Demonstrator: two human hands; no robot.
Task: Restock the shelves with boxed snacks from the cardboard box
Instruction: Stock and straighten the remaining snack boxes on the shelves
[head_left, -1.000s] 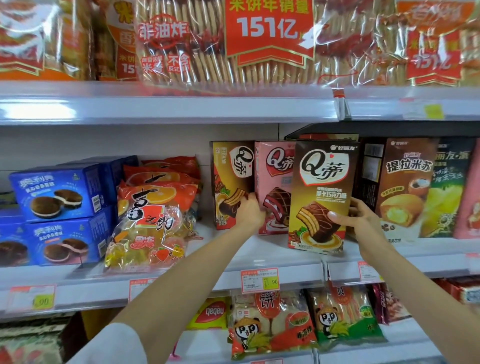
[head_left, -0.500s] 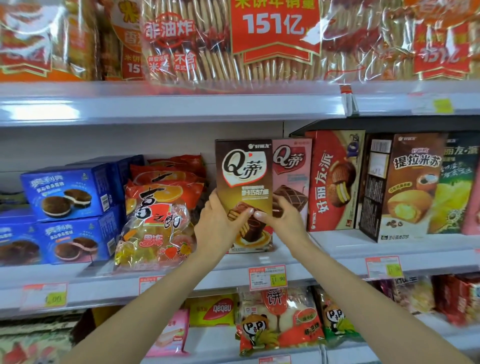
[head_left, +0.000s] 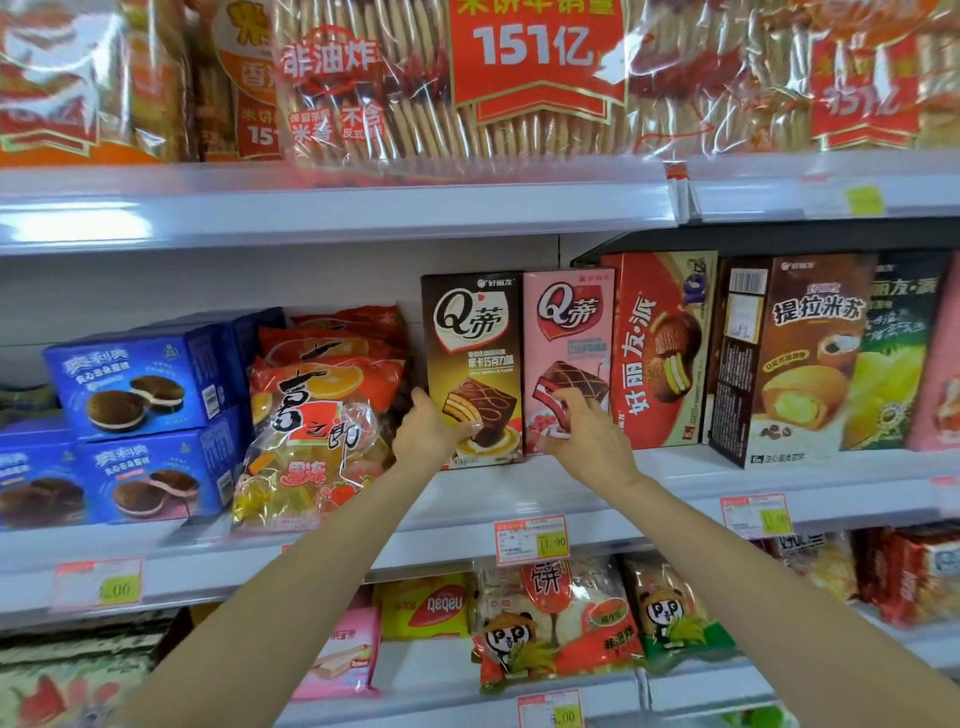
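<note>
A brown Q-brand cake box stands upright on the middle shelf, flush against a pink Q-brand box on its right. My left hand grips the brown box at its lower left edge, thumb across the front. My right hand rests its bent fingertips against the lower front of the pink box, not wrapped round it. The cardboard box is out of view.
A red pie box and a brown tiramisu box stand to the right. Orange jelly bags crowd the brown box's left, with blue sandwich-cookie boxes beyond. Rice cracker bags fill the shelf above and panda snack bags the one below.
The brown box went from the right side of the Q-brand row to its left end and now stands on the shelf. My right hand left it and moved onto the pink box.
</note>
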